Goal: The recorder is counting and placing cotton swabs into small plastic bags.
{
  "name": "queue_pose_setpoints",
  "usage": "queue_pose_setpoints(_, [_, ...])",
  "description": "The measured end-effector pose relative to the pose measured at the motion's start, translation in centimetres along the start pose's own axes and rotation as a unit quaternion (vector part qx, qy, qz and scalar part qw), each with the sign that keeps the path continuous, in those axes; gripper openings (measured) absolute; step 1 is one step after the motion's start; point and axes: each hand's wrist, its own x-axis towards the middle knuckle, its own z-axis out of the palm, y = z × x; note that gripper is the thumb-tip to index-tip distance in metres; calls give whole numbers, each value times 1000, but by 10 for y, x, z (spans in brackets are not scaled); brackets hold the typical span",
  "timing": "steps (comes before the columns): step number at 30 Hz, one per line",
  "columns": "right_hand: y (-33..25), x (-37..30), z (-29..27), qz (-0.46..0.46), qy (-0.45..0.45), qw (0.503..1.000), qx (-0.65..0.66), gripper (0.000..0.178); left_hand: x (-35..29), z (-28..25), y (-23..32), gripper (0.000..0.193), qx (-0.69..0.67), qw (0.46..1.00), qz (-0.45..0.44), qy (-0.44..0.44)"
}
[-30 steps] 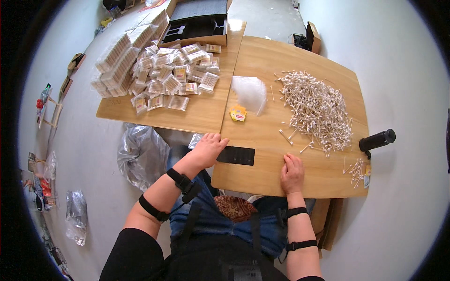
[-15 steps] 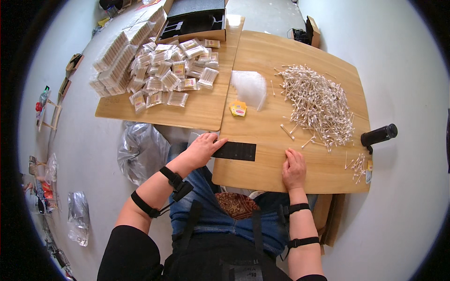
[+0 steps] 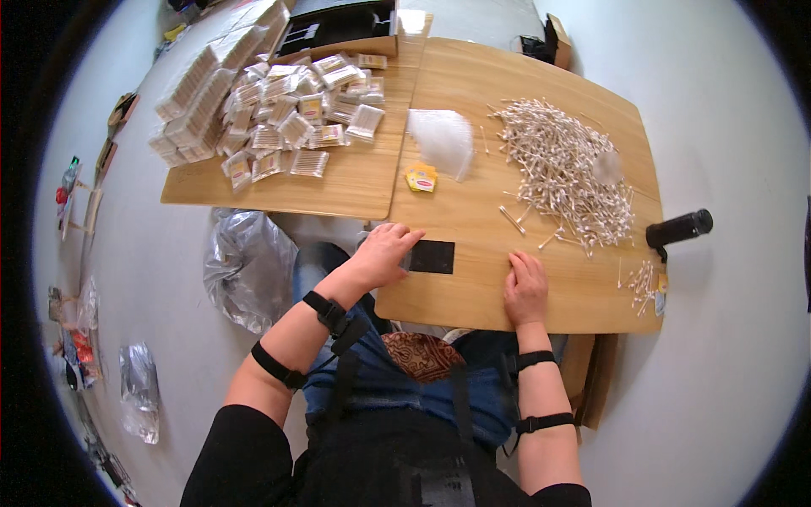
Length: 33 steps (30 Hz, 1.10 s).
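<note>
My left hand (image 3: 387, 253) is over the left end of a flat black strip (image 3: 433, 257) at the table's near edge. Its fingers are bent with the thumb side toward the strip, and a bit of clear film shows beside them; what they hold is hard to make out. My right hand (image 3: 526, 290) rests on the wood near the front edge, fingers extended side by side, holding nothing. Beyond it spreads a big heap of loose cotton swabs (image 3: 562, 173). Clear plastic bags (image 3: 443, 142) lie fanned out left of the heap, with small yellow cards (image 3: 421, 177) in front of them.
On the left table, packed swab bags (image 3: 296, 129) lie piled beside neat stacks (image 3: 197, 106) of them and an open black box (image 3: 338, 32). A black cylinder (image 3: 680, 228) juts from the right edge, near a few stray swabs (image 3: 644, 289). A grey plastic sack (image 3: 247, 270) stands below.
My left hand has slid right along the black strip and now covers more of it. My right hand stays in place on the table. The whole view has shifted slightly.
</note>
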Motion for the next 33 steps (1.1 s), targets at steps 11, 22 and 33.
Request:
queue_pose_setpoints(11, [2,3,-3,-9,22,1000,14,30,22,57,33,63,-36,977,37,207])
queue_pose_setpoints(22, [55,57,-39,-3,14,1000,8,29,54,108,88,40,47,973,71,213])
queue_pose_setpoints(33, [107,197,5,53,-27,987,-150,47,61,110,98,42,63,978,52,191])
